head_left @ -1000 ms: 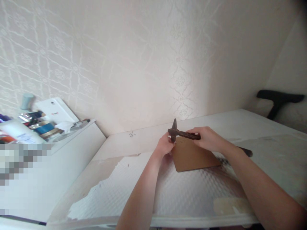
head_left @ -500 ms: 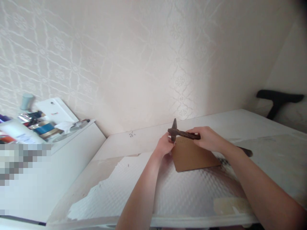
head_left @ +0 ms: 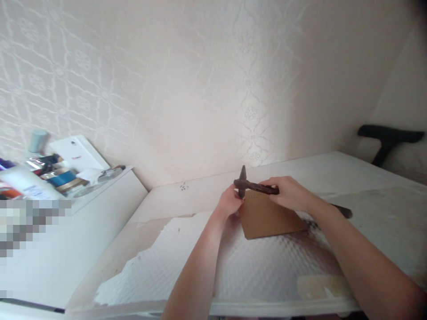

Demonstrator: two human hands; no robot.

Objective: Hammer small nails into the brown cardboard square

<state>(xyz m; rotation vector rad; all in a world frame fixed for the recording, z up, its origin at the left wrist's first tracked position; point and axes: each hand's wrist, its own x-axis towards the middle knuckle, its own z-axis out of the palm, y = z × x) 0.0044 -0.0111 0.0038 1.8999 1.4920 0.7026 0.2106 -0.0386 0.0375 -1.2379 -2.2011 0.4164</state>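
Note:
My right hand (head_left: 291, 193) grips a dark hammer (head_left: 256, 187) by its handle, which lies roughly level above a brown board (head_left: 270, 218). The hammer's head stands upright, its lower face down at the board's far left corner. Beside that face, my left hand (head_left: 230, 200) is closed in a pinch at the board's edge. What its fingers hold, if anything, is too small to make out. A row of small dark dots runs along the board's far edge. The board rests on a white quilted sheet (head_left: 153, 262).
Several small dark bits (head_left: 183, 186) lie on the white table near the wall. Past my right forearm a dark handle (head_left: 345, 211) sticks out. Ribbon rolls (head_left: 66, 178) and a white box (head_left: 80, 153) sit on a cabinet at left. A black armrest (head_left: 388, 133) stands at far right.

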